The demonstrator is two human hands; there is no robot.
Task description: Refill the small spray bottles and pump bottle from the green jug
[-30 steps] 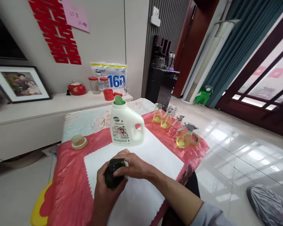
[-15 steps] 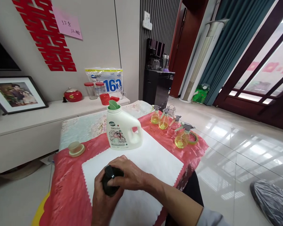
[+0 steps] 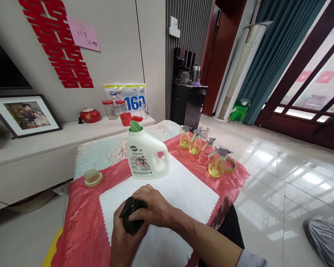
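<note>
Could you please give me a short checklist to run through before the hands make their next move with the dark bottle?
1. Bottle held: ok. The left hand grips the dark bottle from below.
2. Top gripped: ok. The right hand lies over the bottle's top.
3. Top tight or loose: cannot tell, the fingers hide it.
4. Surface beneath: ok. The white cloth lies flat under the hands.
5. Jug upright: ok, but its green spout stands open, and its cap lies apart on the red cover.
6. Spray bottles out of the way: ok, they stand at the far right edge.
</note>
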